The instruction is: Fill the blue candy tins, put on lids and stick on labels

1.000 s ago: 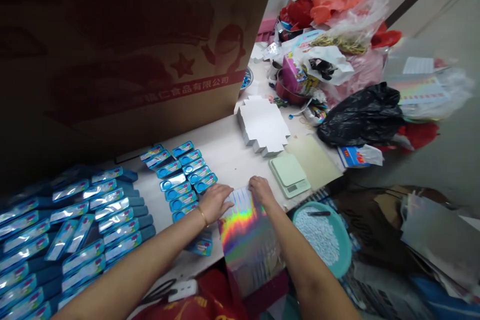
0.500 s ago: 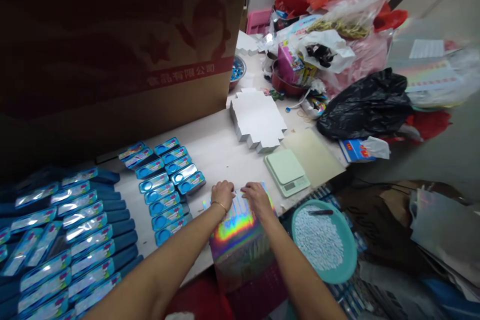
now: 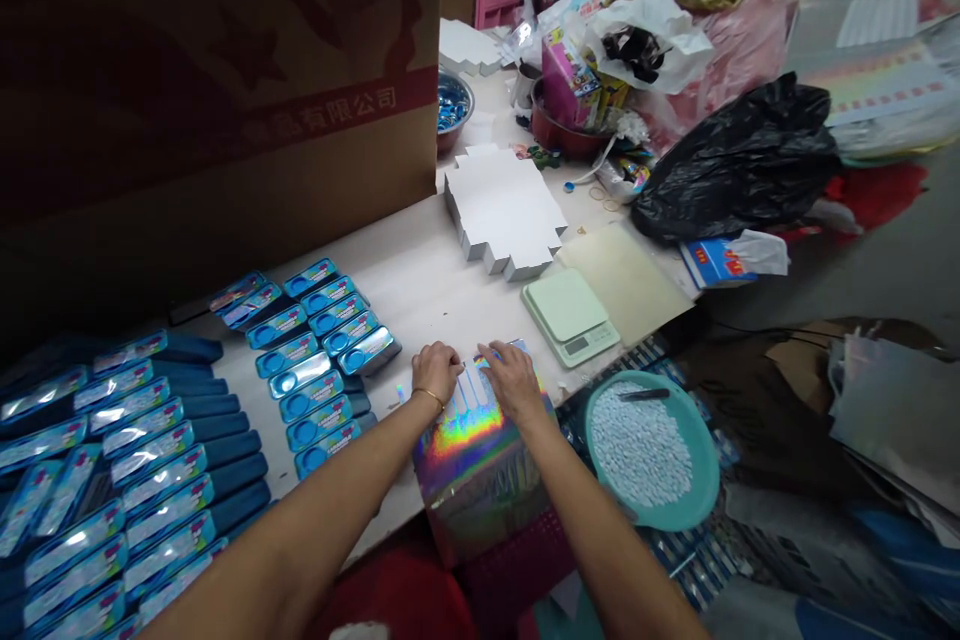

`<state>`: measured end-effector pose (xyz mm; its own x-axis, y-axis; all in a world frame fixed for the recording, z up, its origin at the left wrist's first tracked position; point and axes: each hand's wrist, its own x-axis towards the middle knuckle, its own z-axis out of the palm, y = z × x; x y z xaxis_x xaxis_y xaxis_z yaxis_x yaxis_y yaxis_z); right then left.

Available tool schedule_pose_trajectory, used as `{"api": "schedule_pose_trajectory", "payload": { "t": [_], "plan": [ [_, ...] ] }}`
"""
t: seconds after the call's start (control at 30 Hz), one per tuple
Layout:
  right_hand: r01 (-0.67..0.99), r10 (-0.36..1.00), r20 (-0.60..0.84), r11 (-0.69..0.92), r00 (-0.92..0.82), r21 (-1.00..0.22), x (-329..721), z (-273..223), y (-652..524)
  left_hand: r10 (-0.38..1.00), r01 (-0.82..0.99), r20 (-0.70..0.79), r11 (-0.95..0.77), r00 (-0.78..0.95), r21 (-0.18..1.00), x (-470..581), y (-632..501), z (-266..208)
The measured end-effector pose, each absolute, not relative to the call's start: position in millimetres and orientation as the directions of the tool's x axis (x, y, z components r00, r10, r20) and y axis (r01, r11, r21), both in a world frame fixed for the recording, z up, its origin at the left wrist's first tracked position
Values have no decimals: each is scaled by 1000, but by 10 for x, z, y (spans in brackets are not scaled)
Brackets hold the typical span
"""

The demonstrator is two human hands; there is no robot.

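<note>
A shiny rainbow holographic sheet with pale strips near its far end lies at the table's front edge and reaches down over it. My left hand is at the sheet's far left corner, its fingers curled together; whatever they pinch is too small to make out. On the far right part of the sheet rests my right hand, fingers bent and apart, fingertips against the surface by the strips. Left of my hands, blue tins with printed lids stand in two rows.
More blue tins crowd the left. A large carton stands behind them. Beyond my hands are a stack of white cut card and a pale green scale. A turquoise basin of small white pieces is at right, near a black bag.
The view has shifted slightly, so the table things sit a little further left and higher. My left hand has drawn slightly left; more of the pale strips shows between my hands.
</note>
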<state>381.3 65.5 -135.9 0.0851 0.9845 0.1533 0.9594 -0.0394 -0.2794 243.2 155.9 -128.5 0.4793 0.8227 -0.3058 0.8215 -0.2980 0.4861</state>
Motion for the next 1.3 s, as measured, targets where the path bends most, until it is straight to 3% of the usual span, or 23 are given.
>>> {"api": "schedule_pose_trajectory", "payload": {
  "t": [0.13,0.23,0.33,0.4,0.53,0.6,0.73,0.8,0.9,1.0,1.1,1.3],
  "plan": [
    [979,984,177,56,-20,-198,3787,-1534,704,825,821,-294,-308,482,480,2427,1557,-1284],
    [975,980,196,75,-33,-209,3753,-1500,667,827,820,-283,-319,485,475,2416,1555,-1297],
    [948,986,156,1,52,-319,3684,-1115,562,824,824,-296,-315,484,470,2423,1560,-1314],
    [879,984,97,-88,150,-469,3625,-713,457,817,823,-312,-307,485,478,2442,1570,-1307],
    [493,936,-89,-258,339,-831,3485,-65,298,822,812,-329,-248,465,529,2409,1577,-1142],
    [197,873,-241,-349,424,-916,3391,37,297,846,759,-298,-176,442,627,2280,1549,-959],
    [-258,779,-474,-399,410,-880,3123,2,388,830,394,-246,36,500,919,1792,1392,-485],
    [-374,801,-506,-384,319,-844,2955,9,433,799,244,-308,208,516,947,1533,1295,-278],
    [-483,837,-527,-404,147,-777,2677,71,502,790,91,-423,430,444,898,1201,1200,-83],
    [-487,846,-532,-449,37,-749,2360,95,645,833,-19,-495,514,247,857,876,1199,0],
    [-388,868,-490,-425,80,-818,1993,30,913,873,-42,-481,485,81,874,527,1287,9],
    [106,936,-181,-222,302,-969,1416,-263,1633,923,3,-308,317,-231,948,75,1731,-291]
  ]
}}
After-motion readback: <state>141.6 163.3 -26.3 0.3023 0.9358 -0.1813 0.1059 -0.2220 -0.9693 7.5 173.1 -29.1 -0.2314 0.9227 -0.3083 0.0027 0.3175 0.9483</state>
